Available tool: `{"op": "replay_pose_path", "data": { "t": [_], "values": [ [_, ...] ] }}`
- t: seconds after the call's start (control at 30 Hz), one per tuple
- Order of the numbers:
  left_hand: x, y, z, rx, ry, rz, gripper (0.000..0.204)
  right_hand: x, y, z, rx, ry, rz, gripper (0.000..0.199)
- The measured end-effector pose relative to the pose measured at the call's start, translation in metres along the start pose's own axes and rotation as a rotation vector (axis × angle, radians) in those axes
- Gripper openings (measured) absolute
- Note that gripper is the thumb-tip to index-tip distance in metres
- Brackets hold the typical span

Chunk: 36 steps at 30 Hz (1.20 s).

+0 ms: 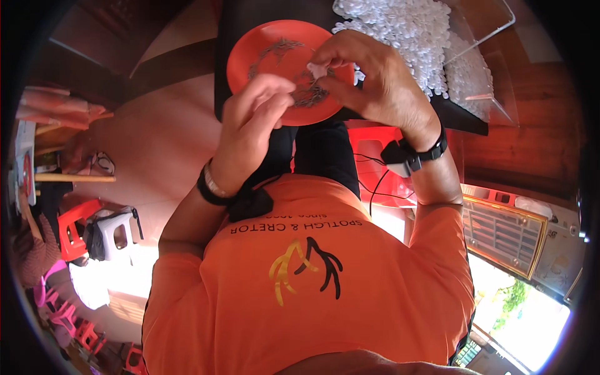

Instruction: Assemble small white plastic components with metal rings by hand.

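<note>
Both hands, left & right, close together over an orange plate w/ thin wire bits, right pinching a small white piece, left fingers curled, on black surface beside white-bead pile, reddish floor.

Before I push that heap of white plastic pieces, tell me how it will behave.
The white pieces look small and loose, so the heap would probably spread rather than slide as one. Each looks light; the right hand pinches one with fingertips. Rounded shapes may roll off the dark table.
</note>
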<state>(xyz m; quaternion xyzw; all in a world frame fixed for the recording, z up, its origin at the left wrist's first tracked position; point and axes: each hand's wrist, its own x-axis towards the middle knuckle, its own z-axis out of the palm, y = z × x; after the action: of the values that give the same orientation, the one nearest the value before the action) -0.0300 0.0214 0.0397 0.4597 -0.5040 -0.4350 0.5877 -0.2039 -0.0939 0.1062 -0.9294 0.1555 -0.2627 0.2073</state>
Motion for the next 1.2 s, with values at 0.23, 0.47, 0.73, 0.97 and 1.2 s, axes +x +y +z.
{"op": "replay_pose_path", "data": {
  "t": [0.23,0.47,0.73,0.97,1.2],
  "values": [
    [0.01,-0.004,0.002,-0.123,0.011,-0.109,0.02,0.014,-0.027,0.02,-0.07,-0.01,-0.164,0.034],
    [0.009,-0.005,-0.006,-0.222,0.064,-0.15,0.021,0.011,-0.013,0.033,-0.145,-0.044,-0.121,0.026],
    [0.008,-0.011,-0.014,-0.258,0.11,-0.235,0.022,0.003,-0.006,0.037,-0.078,0.064,0.046,0.012],
    [0.008,-0.012,-0.009,-0.273,0.095,-0.232,0.023,-0.005,-0.014,0.054,0.066,0.12,0.107,0.012],
    [0.002,-0.013,-0.004,-0.169,0.038,-0.113,0.019,-0.017,-0.018,0.062,0.279,0.199,0.23,0.014]
  ]
}}
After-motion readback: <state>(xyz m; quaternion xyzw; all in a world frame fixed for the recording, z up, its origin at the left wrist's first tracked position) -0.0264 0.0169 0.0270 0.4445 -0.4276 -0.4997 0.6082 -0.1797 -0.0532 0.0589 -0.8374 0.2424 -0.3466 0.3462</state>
